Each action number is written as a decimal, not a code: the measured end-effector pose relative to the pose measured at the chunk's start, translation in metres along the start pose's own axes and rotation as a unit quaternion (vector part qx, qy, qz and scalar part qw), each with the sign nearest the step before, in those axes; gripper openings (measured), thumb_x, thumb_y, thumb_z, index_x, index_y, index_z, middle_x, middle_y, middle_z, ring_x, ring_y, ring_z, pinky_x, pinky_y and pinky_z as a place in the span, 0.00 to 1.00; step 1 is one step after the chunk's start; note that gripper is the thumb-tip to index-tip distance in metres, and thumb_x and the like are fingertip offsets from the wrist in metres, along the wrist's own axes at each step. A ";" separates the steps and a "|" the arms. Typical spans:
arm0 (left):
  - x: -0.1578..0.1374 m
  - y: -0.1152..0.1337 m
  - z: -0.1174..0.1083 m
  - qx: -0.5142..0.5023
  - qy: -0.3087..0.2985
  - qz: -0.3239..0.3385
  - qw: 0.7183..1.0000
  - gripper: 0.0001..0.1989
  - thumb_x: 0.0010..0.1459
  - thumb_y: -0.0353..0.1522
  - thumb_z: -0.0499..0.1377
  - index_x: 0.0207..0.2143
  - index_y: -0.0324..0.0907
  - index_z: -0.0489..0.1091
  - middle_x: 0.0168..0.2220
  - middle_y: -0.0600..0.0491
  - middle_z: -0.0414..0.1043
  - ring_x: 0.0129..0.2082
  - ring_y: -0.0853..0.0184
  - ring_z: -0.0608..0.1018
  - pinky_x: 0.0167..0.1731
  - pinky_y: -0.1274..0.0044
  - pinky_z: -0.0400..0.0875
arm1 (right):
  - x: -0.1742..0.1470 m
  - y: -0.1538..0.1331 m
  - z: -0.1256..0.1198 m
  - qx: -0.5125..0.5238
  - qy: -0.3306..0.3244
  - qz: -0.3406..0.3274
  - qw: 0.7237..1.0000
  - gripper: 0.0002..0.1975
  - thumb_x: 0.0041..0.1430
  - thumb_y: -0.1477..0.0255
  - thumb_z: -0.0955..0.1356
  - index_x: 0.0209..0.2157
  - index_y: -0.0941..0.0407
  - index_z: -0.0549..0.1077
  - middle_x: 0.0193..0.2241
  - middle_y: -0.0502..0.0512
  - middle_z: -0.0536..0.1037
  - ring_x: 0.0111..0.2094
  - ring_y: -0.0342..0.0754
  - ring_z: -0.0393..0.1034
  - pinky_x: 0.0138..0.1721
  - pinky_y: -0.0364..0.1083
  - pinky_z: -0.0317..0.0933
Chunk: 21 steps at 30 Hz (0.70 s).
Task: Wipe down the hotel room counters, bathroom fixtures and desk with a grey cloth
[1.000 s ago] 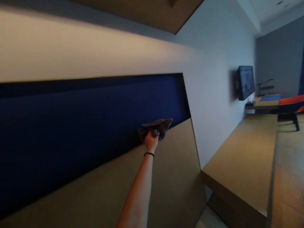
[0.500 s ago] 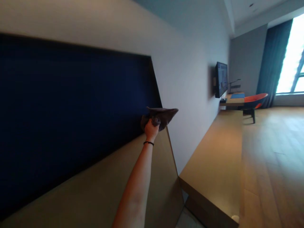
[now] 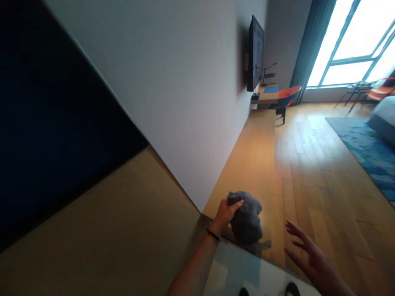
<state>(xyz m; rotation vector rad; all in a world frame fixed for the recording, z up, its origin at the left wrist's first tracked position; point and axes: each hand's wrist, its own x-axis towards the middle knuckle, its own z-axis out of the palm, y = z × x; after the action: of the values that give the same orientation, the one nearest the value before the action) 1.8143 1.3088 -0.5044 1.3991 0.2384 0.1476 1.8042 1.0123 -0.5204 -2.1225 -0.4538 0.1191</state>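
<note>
A bunched grey cloth [image 3: 246,218] hangs from my left hand [image 3: 226,212], whose fingers and thumb are closed on its upper left side. A dark band circles that wrist. The cloth is over the near end of a long low wooden bench [image 3: 251,156]; whether it touches the wood I cannot tell. To the right, my right hand [image 3: 311,257] is held out over the floor with its fingers apart and nothing in it. At the left stands a dark blue panel [image 3: 61,123] set in a light wooden surface [image 3: 123,213].
A television [image 3: 256,55] is fixed to the pale wall [image 3: 185,90]. Beyond the bench are a desk [image 3: 267,96] and an orange chair [image 3: 288,95]. Wooden floor [image 3: 311,172] runs along the right to a blue rug [image 3: 361,148] and a bed [image 3: 384,117]. Shoe tips show at the bottom.
My left hand has moved the cloth from the dark panel's right edge down and right to above the bench. My right hand has come into view. The view has swung right and down.
</note>
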 end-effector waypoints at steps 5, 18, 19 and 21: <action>0.014 -0.010 0.029 -0.082 -0.113 -0.101 0.985 0.24 0.43 0.46 0.68 0.37 0.37 0.75 0.38 0.48 0.78 0.39 0.61 0.78 0.43 0.72 0.72 | 0.072 -0.004 0.005 0.004 -0.049 0.036 0.998 0.46 0.51 0.48 0.68 0.64 0.59 0.53 0.63 0.67 0.57 0.64 0.59 0.52 0.62 0.59 0.54; 0.130 0.000 -0.025 0.407 0.271 -0.050 0.871 0.13 0.53 0.43 0.61 0.24 0.44 0.69 0.25 0.48 0.73 0.30 0.58 0.76 0.35 0.69 0.70 | 0.197 0.027 -0.020 0.099 -0.280 0.110 0.949 0.27 0.57 0.49 0.64 0.39 0.60 0.76 0.32 0.56 0.79 0.34 0.52 0.73 0.33 0.46 0.68; 0.135 -0.005 -0.030 0.399 0.294 -0.035 0.868 0.13 0.53 0.43 0.62 0.27 0.43 0.70 0.28 0.47 0.74 0.32 0.58 0.77 0.37 0.68 0.71 | 0.200 0.031 -0.012 0.100 -0.283 0.111 0.947 0.27 0.57 0.50 0.64 0.41 0.60 0.76 0.35 0.57 0.79 0.36 0.52 0.74 0.37 0.47 0.69; 0.146 -0.021 -0.039 0.369 0.321 -0.003 0.872 0.15 0.54 0.43 0.61 0.38 0.40 0.72 0.35 0.45 0.76 0.37 0.59 0.77 0.42 0.67 0.72 | 0.204 0.045 0.003 0.088 -0.273 0.116 0.951 0.28 0.55 0.51 0.64 0.45 0.59 0.74 0.42 0.59 0.78 0.44 0.54 0.73 0.48 0.50 0.67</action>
<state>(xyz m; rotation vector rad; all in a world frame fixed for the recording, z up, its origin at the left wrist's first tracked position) 1.9451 1.3778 -0.5427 2.0780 0.9302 0.5658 2.0050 1.0671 -0.5407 -1.9410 -0.4864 0.8656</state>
